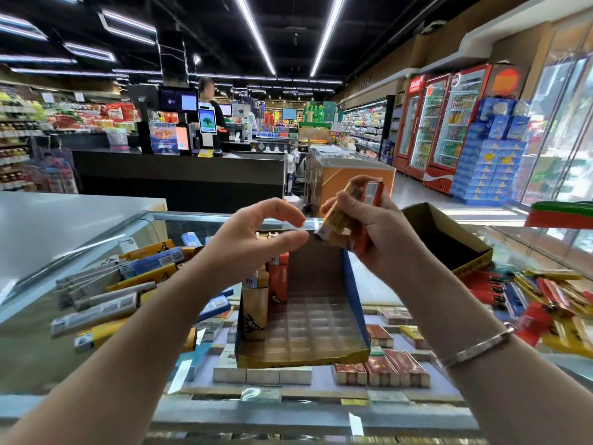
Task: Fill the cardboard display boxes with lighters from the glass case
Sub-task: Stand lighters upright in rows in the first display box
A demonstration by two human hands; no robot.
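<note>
A blue and yellow cardboard display box [354, 284] stands on the glass case [96, 354], with a clear grid tray inside. A few orange and tan lighters [256, 303] stand upright at its left side. My right hand [369, 226] is raised above the box, shut on a bundle of orange and tan lighters [349, 210]. My left hand [256, 239] hovers open just left of that bundle, fingers curled toward it. Loose lighters [106, 300] lie heaped on the glass at the left, and another heap of lighters [552, 303] lies at the right.
A second, empty cardboard box [449, 239] sits behind my right hand. Cigarette packs [382, 370] show under the glass. Beyond are a black checkout counter [179, 175] with a person [211, 110] at the screens, an orange chest freezer [353, 175] and drink fridges [442, 123].
</note>
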